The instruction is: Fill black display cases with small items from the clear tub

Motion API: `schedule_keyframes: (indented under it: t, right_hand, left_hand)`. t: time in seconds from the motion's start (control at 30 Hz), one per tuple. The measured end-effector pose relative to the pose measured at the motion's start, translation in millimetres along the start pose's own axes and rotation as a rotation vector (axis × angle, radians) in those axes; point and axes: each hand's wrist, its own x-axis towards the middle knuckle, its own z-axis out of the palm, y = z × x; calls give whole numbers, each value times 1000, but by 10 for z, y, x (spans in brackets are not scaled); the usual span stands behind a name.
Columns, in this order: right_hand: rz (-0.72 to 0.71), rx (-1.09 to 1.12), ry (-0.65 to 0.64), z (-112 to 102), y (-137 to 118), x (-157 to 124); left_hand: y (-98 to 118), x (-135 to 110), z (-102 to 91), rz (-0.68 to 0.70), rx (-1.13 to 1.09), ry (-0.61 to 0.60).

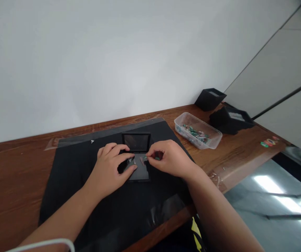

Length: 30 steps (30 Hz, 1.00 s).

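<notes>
An open, hinged flat black box (pixel 141 174) lies on the black mat, its dark lid (pixel 136 142) raised at the back. My left hand (pixel 110 164) rests over the box's left side, thumb and index finger curved around a small shiny clear piece (pixel 131 161). From the right, my right hand (pixel 170 157) pinches a small thin green-and-pink piece (pixel 143 159) between thumb and index finger, just over the grey inside of the box. The fingertips partly cover both pieces, so their exact kind is unclear.
A clear plastic container (pixel 198 130) of small green and pink pieces stands right of the black mat (pixel 87 182). Two black boxes (pixel 210 99) sit behind it. Small coloured rings (pixel 268 142) lie near the table's right end. A white scrap (pixel 92 141) is on the mat.
</notes>
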Motion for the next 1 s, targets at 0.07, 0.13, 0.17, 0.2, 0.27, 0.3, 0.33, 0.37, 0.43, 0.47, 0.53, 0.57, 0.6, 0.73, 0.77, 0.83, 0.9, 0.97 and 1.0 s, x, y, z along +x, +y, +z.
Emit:
schedule_keyframes:
  t: [0.07,0.13,0.17,0.2,0.27,0.3,0.33,0.37,0.43,0.47,0.53,0.57,0.6,0.73,0.77,0.83,0.9,0.97,1.0]
  right_hand:
    - [4,-11,-34,7,11,5]
    - [9,-21,-64,10,26,8]
    - [9,-27,-78,10,33,8]
    - [9,-35,-90,10,39,8]
    - [4,-50,-111,9,48,5]
    - [3,-57,-119,8,51,4]
    - [3,-61,-126,7,52,4]
    - [5,-65,-132,5,54,5]
    - [9,-67,-149,3,55,8]
    - [10,-67,-158,2,56,10]
    - [15,-62,-173,2,59,12]
    - [19,-60,-179,3,61,13]
    - [23,-58,-183,4,64,13]
    - [18,-51,-183,1,73,14]
    - [11,-48,-178,-1,75,15]
    - [2,-42,-169,-6,78,16]
    - [0,-39,-168,-7,79,17]
    - [-3,-37,-169,-2,78,16]
    - [-10,-36,-168,3,77,16]
  left_hand:
    - [8,0,3,-11,-7,-13]
    - [8,-3,12,-9,-20,-29]
    - [8,-4,17,-7,-26,-34]
    - [8,-5,22,-5,-30,-37]
    - [9,-5,29,1,-36,-39]
    - [9,-5,30,3,-38,-41]
    - [8,-4,27,5,-40,-43]
    - [5,-3,21,5,-42,-45]
    - [-14,0,0,3,-50,-50]
    - [-31,2,-13,1,-58,-54]
    - [-76,6,-41,-4,-91,-69]
    - [-102,9,-53,-7,-115,-81]
    - [-129,10,-62,-9,-142,-93]
    - [-211,10,-69,-7,-206,-131]
    - [-222,9,-65,-6,-208,-133]
    - [-233,8,-55,-3,-210,-132]
    - [-235,10,-43,1,-210,-128]
    - [-232,14,-33,3,-207,-125]
    - [-230,15,-29,2,-205,-123]
